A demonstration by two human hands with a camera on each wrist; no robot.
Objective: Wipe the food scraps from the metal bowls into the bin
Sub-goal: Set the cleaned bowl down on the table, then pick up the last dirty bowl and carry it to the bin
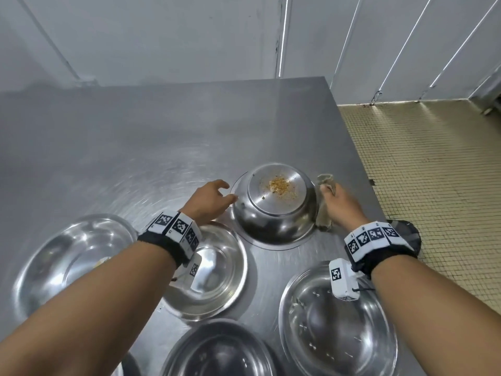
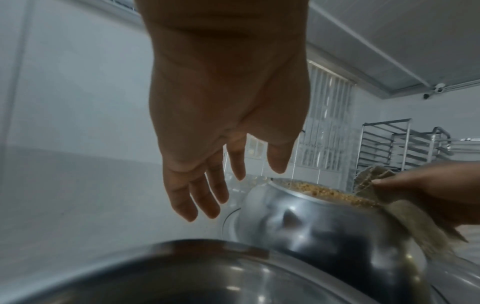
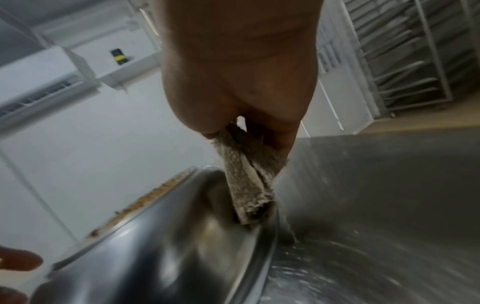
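A: 1 bowl (image 1: 273, 204) sits upside down on the steel table (image 1: 135, 137), toward the far right of the group, rim down and flat base up.

B: Anything on it?

A: Yellow-brown crumbs (image 1: 279, 184) lie scattered on the upturned base, mostly around its middle.

B: Where are the hands?

A: Left hand (image 1: 208, 200) is just beside the bowl's left rim, fingers spread and relaxed, gripping nothing. From the head view I cannot tell whether the fingertips touch the rim; the left wrist view shows the fingers (image 2: 197, 197) hanging apart in the air beside the bowl.

B: And the right?

A: Right hand (image 1: 343, 206) is at the bowl's right side, fingers curled around a grey-brown cloth (image 1: 324, 202). The cloth is folded into a long strip, its long axis running from far to near along the bowl's right wall. In the right wrist view its lower end (image 3: 250, 189) hangs down against the bowl's side near the rim.

B: Other bowls?

A: 4 more stand right way up nearer the person: far left (image 1: 67, 256), middle (image 1: 217, 270), near right (image 1: 336, 327) and near middle (image 1: 219, 351). No bin is in view.
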